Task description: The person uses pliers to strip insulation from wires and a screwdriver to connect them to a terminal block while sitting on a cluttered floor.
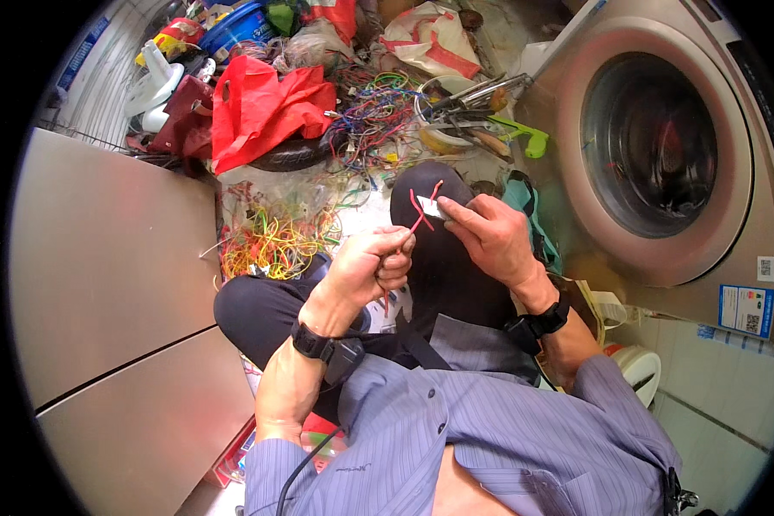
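Observation:
My left hand (374,265) is closed around a red wire (416,222), and part of it hangs below my fist. The wire's upper end rises between my hands and crosses another short red strand. My right hand (494,234) pinches a small flat whitish piece (430,206) against the red wire, with the index finger stretched along it. I cannot make out exactly what that piece is. Both hands are above my dark-trousered knee (421,179), close together.
A heap of yellow, green and red wires (279,241) lies left of my legs. Farther off are mixed wires (374,116), a red bag (267,112) and a tub of tools (447,86). A washing machine (568,198) stands right, a metallic cabinet (120,249) left.

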A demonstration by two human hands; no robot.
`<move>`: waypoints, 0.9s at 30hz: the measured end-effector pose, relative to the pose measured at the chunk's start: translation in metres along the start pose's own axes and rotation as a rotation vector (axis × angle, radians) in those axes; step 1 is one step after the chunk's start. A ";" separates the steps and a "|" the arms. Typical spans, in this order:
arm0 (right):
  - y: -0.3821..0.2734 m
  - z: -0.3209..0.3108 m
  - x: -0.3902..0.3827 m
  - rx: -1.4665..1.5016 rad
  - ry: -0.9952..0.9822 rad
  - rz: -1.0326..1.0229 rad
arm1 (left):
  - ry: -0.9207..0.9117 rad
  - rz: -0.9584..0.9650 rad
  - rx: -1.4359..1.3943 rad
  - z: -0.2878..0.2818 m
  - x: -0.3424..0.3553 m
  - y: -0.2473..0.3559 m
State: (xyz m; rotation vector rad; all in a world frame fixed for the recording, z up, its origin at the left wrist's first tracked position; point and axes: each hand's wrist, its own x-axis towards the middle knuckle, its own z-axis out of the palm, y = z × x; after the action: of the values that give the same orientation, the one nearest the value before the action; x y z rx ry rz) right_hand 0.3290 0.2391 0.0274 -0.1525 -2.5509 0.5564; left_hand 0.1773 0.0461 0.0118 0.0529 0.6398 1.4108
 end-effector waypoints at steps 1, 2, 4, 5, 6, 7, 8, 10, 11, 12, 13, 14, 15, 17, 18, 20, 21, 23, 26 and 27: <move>0.002 0.000 -0.002 0.002 0.006 0.010 | -0.030 -0.006 0.003 -0.003 -0.002 0.000; 0.005 0.001 -0.004 0.005 0.012 0.020 | -0.059 -0.012 0.006 -0.005 -0.003 0.001; 0.008 -0.001 -0.003 0.005 0.016 0.030 | -0.041 0.002 -0.001 -0.007 -0.008 0.001; 0.009 -0.002 -0.002 0.004 0.013 0.031 | -0.031 0.009 -0.004 -0.007 -0.010 0.001; 0.008 -0.003 -0.002 -0.001 0.006 0.034 | 0.007 0.018 0.058 -0.003 -0.009 0.001; 0.008 -0.004 -0.001 0.006 -0.008 0.041 | 0.061 0.047 0.133 -0.003 -0.009 0.000; 0.007 -0.004 0.001 0.013 -0.022 0.048 | 0.115 0.076 0.209 -0.004 -0.009 -0.001; 0.006 -0.005 0.000 0.080 -0.031 0.101 | 0.327 0.202 0.602 0.004 -0.008 -0.002; 0.006 -0.004 -0.002 0.141 -0.027 0.147 | 0.392 0.299 0.844 0.011 -0.009 -0.004; 0.006 -0.005 -0.002 0.199 -0.022 0.193 | 0.453 0.398 1.086 0.019 -0.011 -0.006; 0.009 -0.007 -0.001 0.382 -0.054 0.339 | 0.512 0.499 1.327 0.023 -0.012 -0.008; 0.015 -0.010 0.001 0.564 -0.085 0.485 | 0.505 0.484 1.308 0.022 -0.012 -0.009; 0.020 -0.012 0.001 0.750 -0.122 0.630 | 0.512 0.435 1.255 0.020 -0.013 -0.010; 0.024 -0.022 -0.001 0.953 -0.179 0.768 | 0.522 0.339 1.149 0.016 -0.013 -0.011; 0.022 -0.023 0.000 0.980 -0.163 0.769 | 0.497 0.297 1.049 0.013 -0.012 -0.009; 0.012 -0.025 0.002 0.979 -0.070 0.728 | 0.426 0.237 0.871 0.016 -0.014 -0.007; 0.008 -0.023 0.006 0.911 -0.076 0.714 | 0.387 0.207 0.784 0.017 -0.014 -0.006; 0.006 -0.022 0.013 0.774 -0.087 0.688 | 0.376 0.247 0.871 0.018 -0.012 -0.006; 0.003 -0.028 0.027 0.810 -0.204 0.731 | 0.371 0.315 1.066 0.024 -0.012 -0.007; 0.003 -0.026 0.030 0.815 -0.207 0.708 | 0.371 0.342 1.142 0.027 -0.012 -0.007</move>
State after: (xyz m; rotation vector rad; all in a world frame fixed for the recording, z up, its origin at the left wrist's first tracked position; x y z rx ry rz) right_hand 0.3168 0.2576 0.0603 -0.7289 -2.1815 1.8917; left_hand 0.1948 0.0428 0.0359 0.8468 1.7470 1.2079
